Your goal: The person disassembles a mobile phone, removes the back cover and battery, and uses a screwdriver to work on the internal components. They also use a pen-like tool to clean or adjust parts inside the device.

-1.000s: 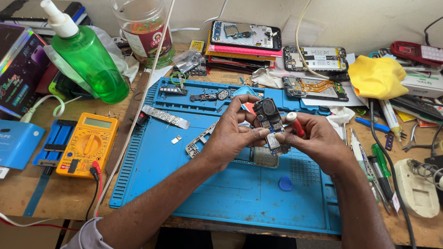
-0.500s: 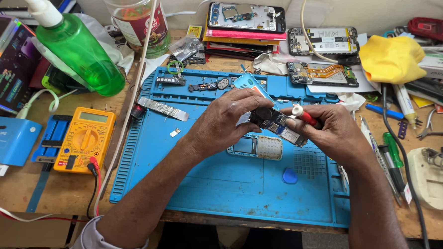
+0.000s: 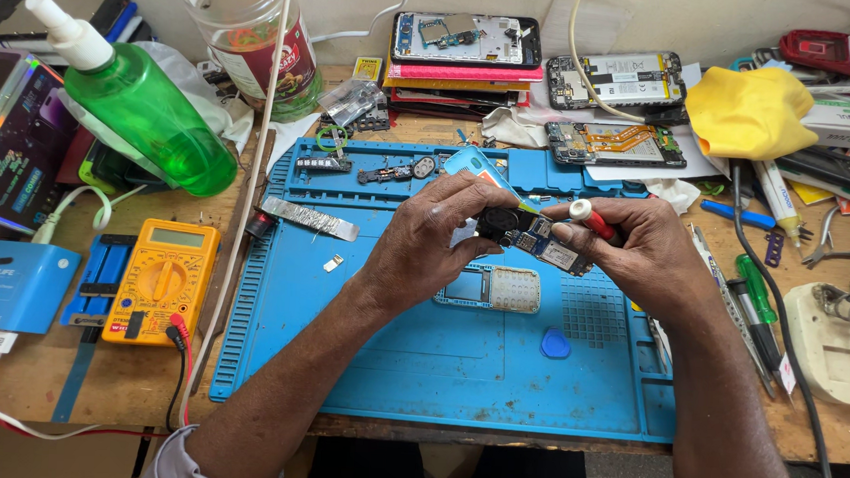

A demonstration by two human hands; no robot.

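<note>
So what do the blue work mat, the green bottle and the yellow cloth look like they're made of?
Blue mat: probably silicone or rubber, matte, with moulded ridges and tray pockets. Green bottle: translucent glossy plastic; light passes through it. Yellow cloth: soft fabric, matte, lying in folds.

The scene is a wooden workbench [image 3: 113,388] with a worn, light brown top, seen from above. Its front edge runs along the bottom, and under it a dark space is visible, where the floor cannot be seen clearly. At the back, the bench stands against a pale, cream wall [image 3: 645,19], which is plain and a little stained. A large blue work mat [image 3: 381,380] with raised ribs on its left side covers the middle of the bench. The light is bright and even, and shadows are soft. No window is in view.
</note>
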